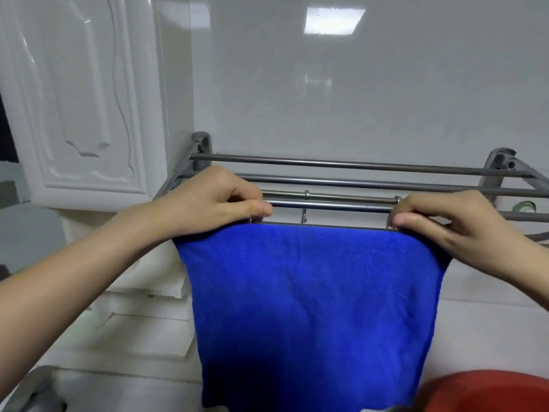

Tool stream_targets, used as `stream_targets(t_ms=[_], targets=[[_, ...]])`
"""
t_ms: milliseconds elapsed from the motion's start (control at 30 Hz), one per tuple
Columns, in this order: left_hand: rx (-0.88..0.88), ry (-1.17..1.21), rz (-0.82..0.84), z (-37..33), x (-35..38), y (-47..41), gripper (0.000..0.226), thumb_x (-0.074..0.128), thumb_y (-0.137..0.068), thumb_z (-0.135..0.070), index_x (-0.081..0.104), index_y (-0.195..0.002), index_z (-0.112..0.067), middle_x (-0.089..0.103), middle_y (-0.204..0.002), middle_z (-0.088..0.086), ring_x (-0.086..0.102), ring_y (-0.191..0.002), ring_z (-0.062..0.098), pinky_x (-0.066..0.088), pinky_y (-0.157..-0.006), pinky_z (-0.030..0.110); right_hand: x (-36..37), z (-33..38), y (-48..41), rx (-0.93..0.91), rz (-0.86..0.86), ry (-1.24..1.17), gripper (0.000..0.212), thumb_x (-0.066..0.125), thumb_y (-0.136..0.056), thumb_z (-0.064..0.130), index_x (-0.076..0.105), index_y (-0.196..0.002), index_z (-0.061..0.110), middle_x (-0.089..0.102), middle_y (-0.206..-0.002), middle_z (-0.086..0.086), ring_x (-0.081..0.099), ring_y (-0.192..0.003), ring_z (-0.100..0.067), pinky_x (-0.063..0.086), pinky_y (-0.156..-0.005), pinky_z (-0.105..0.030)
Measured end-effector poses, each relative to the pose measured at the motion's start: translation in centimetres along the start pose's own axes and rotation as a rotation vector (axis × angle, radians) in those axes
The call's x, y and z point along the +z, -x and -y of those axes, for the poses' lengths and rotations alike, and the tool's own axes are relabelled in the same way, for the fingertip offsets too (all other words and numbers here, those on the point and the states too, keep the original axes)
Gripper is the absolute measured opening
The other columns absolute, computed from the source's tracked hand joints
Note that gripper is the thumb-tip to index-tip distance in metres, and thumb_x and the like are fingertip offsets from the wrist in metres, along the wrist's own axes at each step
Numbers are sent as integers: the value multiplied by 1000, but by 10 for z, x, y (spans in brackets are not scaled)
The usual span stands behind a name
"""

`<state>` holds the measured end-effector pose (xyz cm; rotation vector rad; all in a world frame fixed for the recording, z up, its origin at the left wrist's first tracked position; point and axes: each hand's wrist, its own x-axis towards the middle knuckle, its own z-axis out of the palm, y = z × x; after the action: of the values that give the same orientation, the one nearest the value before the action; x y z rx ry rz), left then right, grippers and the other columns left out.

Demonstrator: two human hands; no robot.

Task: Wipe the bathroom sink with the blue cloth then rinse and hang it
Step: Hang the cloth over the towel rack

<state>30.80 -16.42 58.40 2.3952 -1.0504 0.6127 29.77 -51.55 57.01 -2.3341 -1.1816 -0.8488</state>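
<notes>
Head view, one blue cloth, left hand, right hand, one rack

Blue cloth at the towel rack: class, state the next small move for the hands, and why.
Probably loosen both grips and let go. The blue cloth hangs flat and spread from the front rail, the left hand and right hand each pinching a top corner there. How much cloth lies behind the rail is hidden, so release gently.
</notes>
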Motion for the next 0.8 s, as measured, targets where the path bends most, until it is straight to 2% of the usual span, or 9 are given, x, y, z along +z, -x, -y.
stream_targets(t_ms=[67, 133, 267, 333, 400, 500, 567, 700, 800], targets=[[-62, 30, 12, 4, -3, 16, 23, 63, -72, -57, 72, -77, -37, 70, -73, -15, 63, -73, 9, 48, -69, 23, 1, 2, 8, -27, 6, 54, 23, 56, -98, 38, 70, -87, 25, 70, -87, 13, 67, -80, -6, 49, -71, -26], [-80, 30, 1, 6, -4, 31, 26, 75, -65, -54, 74, -89, -43, 72, -83, -21, 66, -83, 7, 48, -74, 18, 2, 7, 14, -3, -3, 43, 19, 62, -91, 43, 73, -90, 27, 71, -90, 16, 68, -82, -4, 50, -71, -21], [-67, 34, -97, 5, -10, 29, 20, 83, -74, -19, 78, -81, -38, 71, -78, -26, 67, -80, -1, 44, -73, 6, 0, 11, 14, 72, -109, 58, 5, 75, -87, 31, 74, -82, 31, 71, -91, 26, 66, -84, 6, 46, -71, -6], [-66, 4, -162, 5, -18, 18, 20, 81, -76, -17, 77, -79, -36, 71, -78, -28, 66, -79, -7, 42, -72, 2, -4, 12, 5, 112, -211, 72, 8, 72, -88, 32, 73, -80, 29, 68, -93, 30, 64, -83, 11, 43, -70, -3], [-92, 19, -208, 3, -24, 8, 17, 81, -77, -18, 77, -79, -35, 71, -78, -30, 65, -80, -9, 42, -73, 1, -8, 12, -5, 140, -280, 81, 11, 67, -87, 34, 73, -80, 28, 66, -93, 32, 63, -82, 10, 46, -70, -7], [-77, -20, -130, 5, -21, 2, 15, 83, -75, -16, 78, -82, -28, 71, -80, -20, 63, -82, 0, 43, -72, 7, -8, 5, -8, 122, -171, 146, 7, 68, -83, 30, 74, -79, 27, 68, -92, 26, 65, -83, 5, 47, -72, -14], [-30, -55, -67, 8, -15, 5, 16, 84, -73, -15, 79, -84, -25, 66, -88, -11, 62, -87, 9, 44, -77, 12, -9, 3, -4, 151, -58, 67, 3, 72, -80, 30, 74, -81, 32, 72, -88, 19, 68, -83, -2, 48, -73, -18], [-70, 44, -72, 10, -17, 12, 15, 81, -76, -14, 75, -79, -28, 70, -79, -9, 65, -77, 11, 51, -73, 25, -8, 6, 1, 71, -28, 91, 4, 70, -86, 29, 71, -90, 29, 69, -90, 13, 66, -82, -9, 48, -72, -21], [-79, 40, -48, 9, -18, 27, 8, 66, -85, -41, 73, -87, -38, 73, -86, -19, 68, -87, 3, 49, -76, 12, -7, 15, 11, 70, 21, 73, 22, 51, -99, 46, 68, -94, 33, 70, -95, 18, 67, -88, -2, 48, -72, -16]])
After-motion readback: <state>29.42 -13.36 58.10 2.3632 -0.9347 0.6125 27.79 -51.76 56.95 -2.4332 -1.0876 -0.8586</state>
